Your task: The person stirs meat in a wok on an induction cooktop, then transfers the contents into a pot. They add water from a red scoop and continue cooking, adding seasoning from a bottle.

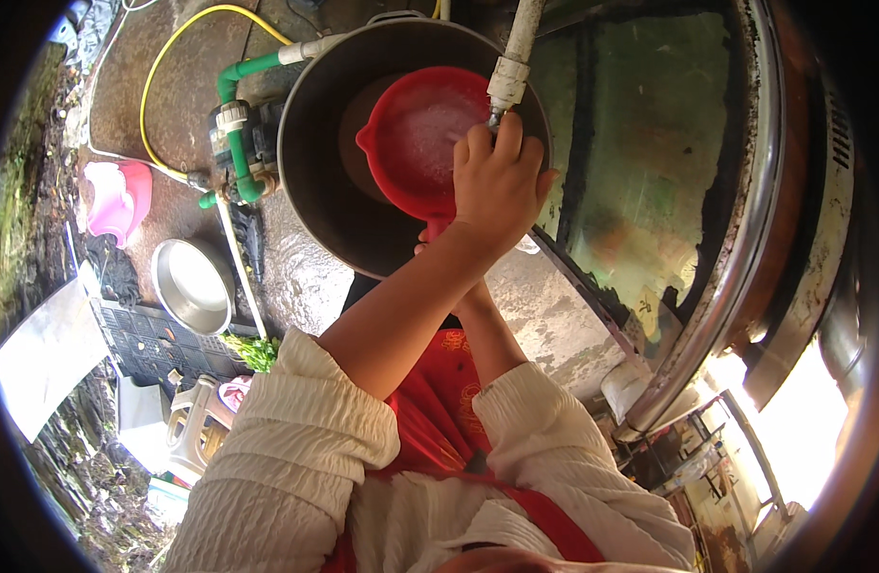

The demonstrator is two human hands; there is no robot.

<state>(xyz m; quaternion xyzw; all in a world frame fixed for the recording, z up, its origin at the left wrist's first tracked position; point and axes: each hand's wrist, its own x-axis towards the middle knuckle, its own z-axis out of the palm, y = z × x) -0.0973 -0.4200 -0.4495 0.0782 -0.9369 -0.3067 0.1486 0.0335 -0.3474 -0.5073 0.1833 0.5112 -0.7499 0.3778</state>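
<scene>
My left hand [502, 177] is closed on the metal tap [497, 118] at the end of a white pipe. Below the tap, a red plastic dipper [416, 143] with a pouring lip holds cloudy, frothy water. My right hand [423, 239] grips the dipper's handle [440, 225]; it is mostly hidden, as my left forearm crosses over it. The dipper is above a large dark pot [315, 162], whose inside shows around it.
At the left, green pipes [237, 153] join a dark pump beside a yellow hose [145, 105]. A metal basin [193, 286], a pink plastic container [119, 201] and a beige stool [189, 425] are also there. A glass-topped, metal-rimmed surface [640, 162] borders the right.
</scene>
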